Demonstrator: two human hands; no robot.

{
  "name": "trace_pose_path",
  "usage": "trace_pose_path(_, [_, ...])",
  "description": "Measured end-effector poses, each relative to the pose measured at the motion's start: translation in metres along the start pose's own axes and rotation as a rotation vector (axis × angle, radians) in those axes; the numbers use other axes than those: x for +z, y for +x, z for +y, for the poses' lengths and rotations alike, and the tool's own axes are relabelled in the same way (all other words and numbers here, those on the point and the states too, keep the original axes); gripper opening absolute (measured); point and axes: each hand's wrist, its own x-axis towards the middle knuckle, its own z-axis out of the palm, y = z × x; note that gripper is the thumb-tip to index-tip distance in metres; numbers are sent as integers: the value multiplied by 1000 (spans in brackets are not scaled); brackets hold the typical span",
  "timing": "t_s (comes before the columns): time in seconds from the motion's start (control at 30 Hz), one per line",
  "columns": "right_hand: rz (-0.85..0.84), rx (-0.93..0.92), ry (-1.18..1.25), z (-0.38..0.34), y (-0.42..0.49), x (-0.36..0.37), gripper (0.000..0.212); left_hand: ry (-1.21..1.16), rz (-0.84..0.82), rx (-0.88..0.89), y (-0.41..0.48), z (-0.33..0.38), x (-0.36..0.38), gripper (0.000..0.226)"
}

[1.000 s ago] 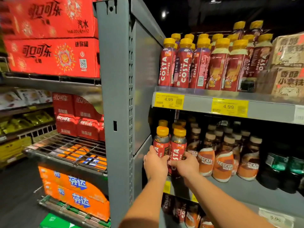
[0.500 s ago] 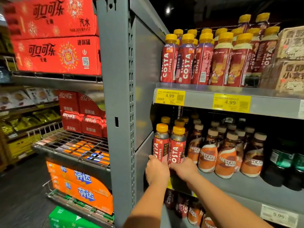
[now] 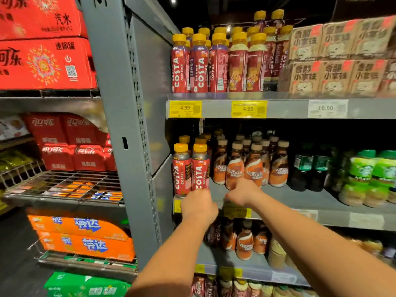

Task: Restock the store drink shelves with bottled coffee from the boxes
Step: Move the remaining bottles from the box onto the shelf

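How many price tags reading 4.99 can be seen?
2. Both sit on the upper shelf edge: left tag and right tag. The lower yellow tags are too blurred to read, so more may exist.

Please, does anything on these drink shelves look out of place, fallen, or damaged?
Nothing looks spilled, fallen or damaged. One small thing: on the upper shelf, the front-row Costa bottles do not face alike. The two on the left show the logo, the third shows its barcode, and the next two show a picture side.

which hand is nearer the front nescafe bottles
Right. The right hand is at the base of the front Nescafe bottles; the left hand is leftward, at the Costa bottles.
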Motion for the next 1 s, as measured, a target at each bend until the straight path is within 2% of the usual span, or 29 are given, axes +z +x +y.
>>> trace_pose_path(0.17, [-73, -34, -238, 36, -49, -1, 22, 76, -99, 63, -38, 39, 6, 25])
trace_pose_path(0.37, [-94, -25, -224, 96, -102, -12, 18, 76, -131, 68, -90, 95, 16, 29])
trace_pose_path(0.5, [-120, -35, -246, 134, -142, -13, 28, 53, -167, 69, -138, 127, 37, 25])
trace_pose_path(0.57, [-147, -56, -249, 150, -160, -5, 24, 69, -194, 67, -160, 137, 49, 27])
trace_pose_path(0.73, [-236, -48, -288, 184, -190, 36, 16, 127, -285, 40, -208, 135, 79, 22])
trace_pose_path(1.0, [-355, -15, -306, 201, -211, 101, 19, 182, -376, 15, -255, 93, 130, 17])
